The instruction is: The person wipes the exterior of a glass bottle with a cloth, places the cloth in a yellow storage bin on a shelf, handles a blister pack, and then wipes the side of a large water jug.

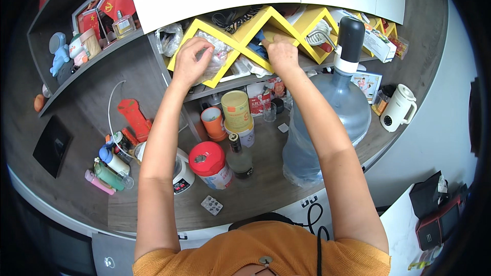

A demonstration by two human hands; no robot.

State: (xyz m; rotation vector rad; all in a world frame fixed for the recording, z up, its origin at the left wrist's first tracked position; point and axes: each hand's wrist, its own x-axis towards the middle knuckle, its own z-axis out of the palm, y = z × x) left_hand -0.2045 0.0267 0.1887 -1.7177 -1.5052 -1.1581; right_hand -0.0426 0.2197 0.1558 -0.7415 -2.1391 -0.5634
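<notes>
Both my arms reach up to a yellow zigzag shelf divider [271, 14] under white cabinets. My left hand [192, 62] is at the left diamond compartment, its fingers curled beside a crumpled clear plastic bag [219, 51]. Whether those fingers grip the bag or the divider's edge is hidden. In the middle compartment is my right hand [283, 55], with its fingers bent closed next to a blue item [260, 36]. What lies within that grasp does not show. Just right of it, a wire whisk [319, 35] sits in another compartment.
A large water jug [327, 117] with a black-topped pump [351, 41] stands close to my right forearm. Below are a red-lidded can [207, 159], a glass bottle [239, 158], a yellow canister [237, 110] and a blister pack [211, 205]. A white kettle [398, 107] stands at right.
</notes>
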